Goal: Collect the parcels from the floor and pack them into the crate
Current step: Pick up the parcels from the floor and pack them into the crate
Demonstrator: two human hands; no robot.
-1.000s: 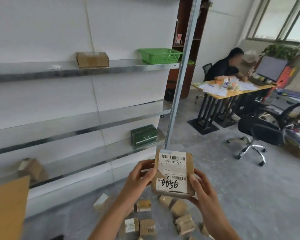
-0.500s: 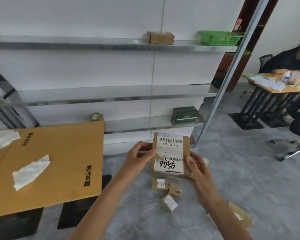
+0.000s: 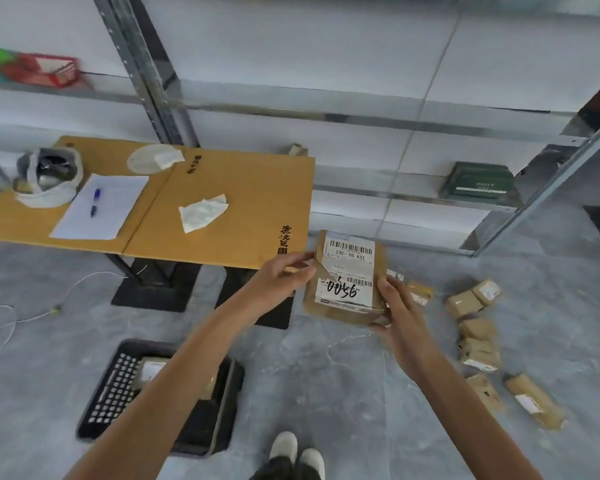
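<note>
— Over the floor (image 3: 326, 382), ahead of us: where is the parcel (image 3: 347, 271), and how is it held?
— Clear of the floor, between both hands. Our left hand (image 3: 281, 277) pinches its left edge with curled fingers (image 3: 298, 271); our right hand (image 3: 397, 306) wraps its lower right corner.
— Where does the crate (image 3: 97, 403) lie from it?
— Down and to the left, beneath our left arm (image 3: 187, 368), well apart. We judge the left hand nearer. The parcel's long axis points away from us; we would lower it flat beside the packed parcel (image 3: 151, 370).
</note>
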